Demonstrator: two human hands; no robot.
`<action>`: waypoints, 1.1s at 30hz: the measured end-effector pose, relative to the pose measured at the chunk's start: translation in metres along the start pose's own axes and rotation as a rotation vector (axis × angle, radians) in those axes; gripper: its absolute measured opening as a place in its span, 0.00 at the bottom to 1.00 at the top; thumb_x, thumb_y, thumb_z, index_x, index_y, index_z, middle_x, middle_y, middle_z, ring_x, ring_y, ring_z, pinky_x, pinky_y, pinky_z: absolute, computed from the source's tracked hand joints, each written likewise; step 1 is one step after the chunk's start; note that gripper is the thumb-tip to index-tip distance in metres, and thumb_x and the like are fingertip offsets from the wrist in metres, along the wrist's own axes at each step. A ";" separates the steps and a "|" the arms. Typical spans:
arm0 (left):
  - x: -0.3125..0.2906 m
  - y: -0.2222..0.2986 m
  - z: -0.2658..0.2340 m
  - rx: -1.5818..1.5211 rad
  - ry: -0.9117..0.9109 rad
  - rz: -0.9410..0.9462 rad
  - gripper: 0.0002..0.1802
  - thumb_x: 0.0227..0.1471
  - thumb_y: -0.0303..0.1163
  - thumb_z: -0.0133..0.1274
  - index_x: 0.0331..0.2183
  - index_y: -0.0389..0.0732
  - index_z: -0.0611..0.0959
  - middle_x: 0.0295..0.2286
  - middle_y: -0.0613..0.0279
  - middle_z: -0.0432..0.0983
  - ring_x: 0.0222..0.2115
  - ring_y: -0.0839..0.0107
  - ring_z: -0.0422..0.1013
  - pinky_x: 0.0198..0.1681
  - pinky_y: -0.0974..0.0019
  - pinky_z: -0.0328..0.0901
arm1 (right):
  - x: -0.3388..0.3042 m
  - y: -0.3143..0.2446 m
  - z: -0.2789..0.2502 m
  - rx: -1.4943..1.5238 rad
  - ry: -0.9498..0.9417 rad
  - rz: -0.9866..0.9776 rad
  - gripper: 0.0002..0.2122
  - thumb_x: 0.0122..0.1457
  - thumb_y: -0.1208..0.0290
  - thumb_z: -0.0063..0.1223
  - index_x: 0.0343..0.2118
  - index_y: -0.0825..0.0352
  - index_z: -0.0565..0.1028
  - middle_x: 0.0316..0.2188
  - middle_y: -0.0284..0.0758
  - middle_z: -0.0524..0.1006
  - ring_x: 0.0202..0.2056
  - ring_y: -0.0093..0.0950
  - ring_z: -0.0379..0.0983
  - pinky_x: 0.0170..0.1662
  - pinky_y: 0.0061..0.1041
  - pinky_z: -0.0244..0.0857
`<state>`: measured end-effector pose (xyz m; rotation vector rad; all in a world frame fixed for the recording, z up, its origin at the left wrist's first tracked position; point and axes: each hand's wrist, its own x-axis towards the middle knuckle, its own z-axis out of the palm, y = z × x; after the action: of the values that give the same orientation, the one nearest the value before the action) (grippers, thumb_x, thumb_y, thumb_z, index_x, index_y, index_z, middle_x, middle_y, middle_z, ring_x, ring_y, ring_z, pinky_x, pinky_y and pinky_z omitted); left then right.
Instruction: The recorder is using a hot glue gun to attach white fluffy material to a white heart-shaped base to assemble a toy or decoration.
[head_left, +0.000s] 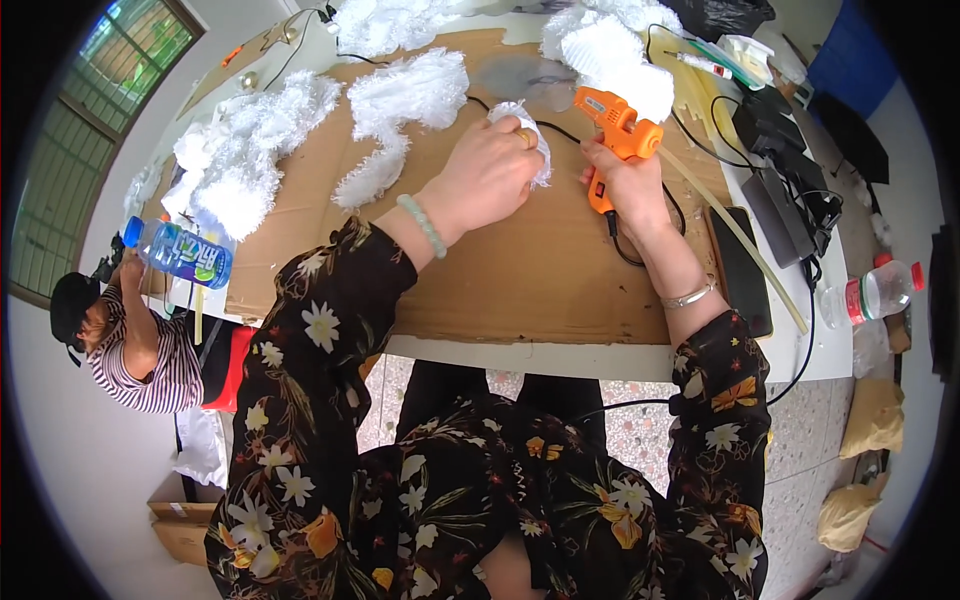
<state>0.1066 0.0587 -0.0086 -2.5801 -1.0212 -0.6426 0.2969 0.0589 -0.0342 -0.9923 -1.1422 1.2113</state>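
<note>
My right hand [632, 185] is wrapped round the handle of an orange hot glue gun [610, 112], its nozzle toward the upper left. A long yellowish glue stick [742, 238] sticks out of the gun's back end, and its black cord runs down from the handle. Close by on the left, my left hand [488, 172] grips a small piece of white fluffy fabric [540, 150] over the cardboard; my fingers hide part of it. Left of that hand, a larger piece of white fluffy fabric [408, 90] lies on the cardboard [520, 280].
More white fluffy fabric [255, 140] is heaped at left. A blue-capped bottle [185, 255] stands at the left edge, near a seated person in stripes [150, 360]. A black phone-like slab [740, 270], power adapters [775, 210] and a red-capped bottle [870, 295] are at right.
</note>
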 end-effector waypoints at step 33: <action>-0.011 0.009 -0.027 -0.878 -0.083 -0.497 0.18 0.42 0.18 0.48 0.39 0.40 0.73 0.24 0.57 0.73 0.24 0.69 0.69 0.27 0.68 0.64 | -0.010 -0.005 -0.004 -0.457 -0.104 -0.105 0.07 0.54 0.72 0.53 0.34 0.66 0.72 0.21 0.27 0.71 0.21 0.16 0.67 0.24 0.17 0.61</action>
<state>0.0974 0.0348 0.0084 -3.0711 -1.7373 -1.3703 0.3022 0.0484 -0.0308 -1.1993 -1.5772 0.9444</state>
